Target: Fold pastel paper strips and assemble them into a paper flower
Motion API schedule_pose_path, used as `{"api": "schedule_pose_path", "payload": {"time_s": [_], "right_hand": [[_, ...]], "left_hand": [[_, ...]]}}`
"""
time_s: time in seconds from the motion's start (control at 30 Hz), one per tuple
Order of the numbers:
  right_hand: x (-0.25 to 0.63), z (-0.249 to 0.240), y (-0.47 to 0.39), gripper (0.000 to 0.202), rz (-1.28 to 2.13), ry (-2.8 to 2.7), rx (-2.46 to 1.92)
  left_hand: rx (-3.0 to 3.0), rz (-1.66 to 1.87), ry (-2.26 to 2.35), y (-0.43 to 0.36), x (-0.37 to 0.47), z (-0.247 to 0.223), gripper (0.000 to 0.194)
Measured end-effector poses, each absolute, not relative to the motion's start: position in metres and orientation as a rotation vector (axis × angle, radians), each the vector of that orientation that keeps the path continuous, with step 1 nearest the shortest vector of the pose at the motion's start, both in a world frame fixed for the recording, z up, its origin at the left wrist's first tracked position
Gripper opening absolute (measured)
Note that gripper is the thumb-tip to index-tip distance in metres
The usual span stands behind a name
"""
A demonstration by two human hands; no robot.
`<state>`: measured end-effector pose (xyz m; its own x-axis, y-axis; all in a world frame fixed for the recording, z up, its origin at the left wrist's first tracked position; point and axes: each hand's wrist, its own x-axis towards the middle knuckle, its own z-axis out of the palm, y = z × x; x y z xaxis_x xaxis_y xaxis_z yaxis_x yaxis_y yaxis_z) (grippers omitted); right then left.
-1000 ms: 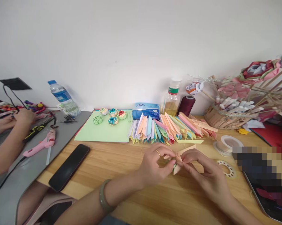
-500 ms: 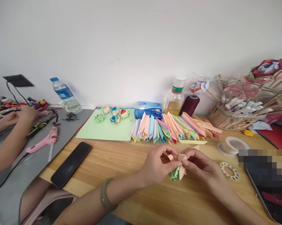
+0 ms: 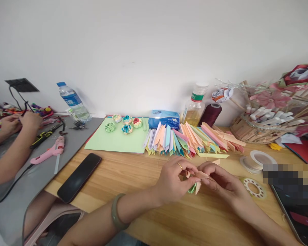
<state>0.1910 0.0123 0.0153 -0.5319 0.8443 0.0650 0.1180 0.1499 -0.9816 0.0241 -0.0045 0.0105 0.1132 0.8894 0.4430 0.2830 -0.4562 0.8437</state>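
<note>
Between my two hands, above the wooden table, is a small folded-paper flower [image 3: 192,188] with green petals and peach-coloured strips on it. My left hand [image 3: 175,177] is closed around the flower, thumb and fingers pinching it, and covers much of it. With thumb and forefinger my right hand [image 3: 222,182] grips the end of a peach paper petal [image 3: 202,175] on the flower's right side. Beyond my hands lies a row of folded paper strips [image 3: 166,140] in many colours. Several finished paper flowers [image 3: 127,129] sit on green paper sheets [image 3: 113,144] at the back.
A phone [image 3: 79,177] lies left, a thread spool [image 3: 259,161] and tape roll [image 3: 253,188] right. At the back stand a tissue pack [image 3: 164,119], a bottle of yellowish liquid [image 3: 193,109] and a basket [image 3: 256,131]. Another person's hands [image 3: 28,123] work far left, near a pink glue gun [image 3: 49,150].
The paper flower has turned and less of its green shows. The peach petal now points right, towards my right fingers. The view has shifted slightly.
</note>
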Motion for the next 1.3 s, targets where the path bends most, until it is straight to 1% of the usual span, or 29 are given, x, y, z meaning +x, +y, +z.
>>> {"api": "schedule_pose_path", "payload": {"time_s": [0.23, 0.37, 0.53, 0.63, 0.73, 0.97, 1.1, 1.2, 1.3], "right_hand": [[0.191, 0.013, 0.014, 0.012, 1.432, -1.788, -0.909], [0.191, 0.012, 0.012, 0.013, 1.473, -1.745, -0.917], [0.19, 0.014, 0.011, 0.022, 1.613, -1.645, -1.018], [0.188, 0.015, 0.012, 0.025, 1.642, -1.617, -1.05], [0.187, 0.016, 0.015, 0.026, 1.648, -1.605, -1.065], [0.19, 0.011, 0.02, 0.025, 1.804, -1.529, -1.067], [0.193, 0.007, 0.023, 0.026, 1.864, -1.539, -1.078], [0.193, 0.007, 0.022, 0.027, 1.85, -1.544, -1.092], [0.19, 0.009, 0.02, 0.027, 1.768, -1.565, -1.11]], "left_hand": [[1.885, 1.353, 1.101, -0.002, 0.023, 0.012, 0.012], [1.896, 1.286, 1.105, -0.002, 0.023, 0.016, 0.013], [1.591, 1.074, 1.139, -0.003, 0.023, 0.017, 0.015], [1.497, 1.08, 1.17, 0.0, 0.022, 0.015, 0.014], [1.443, 1.094, 1.175, 0.002, 0.022, 0.013, 0.014], [1.269, 0.9, 1.168, 0.005, 0.02, 0.011, 0.018], [1.223, 0.855, 1.098, 0.009, 0.018, 0.01, 0.019], [1.18, 0.813, 1.082, 0.011, 0.018, 0.009, 0.021], [1.091, 0.81, 1.101, 0.011, 0.019, 0.009, 0.024]]}}
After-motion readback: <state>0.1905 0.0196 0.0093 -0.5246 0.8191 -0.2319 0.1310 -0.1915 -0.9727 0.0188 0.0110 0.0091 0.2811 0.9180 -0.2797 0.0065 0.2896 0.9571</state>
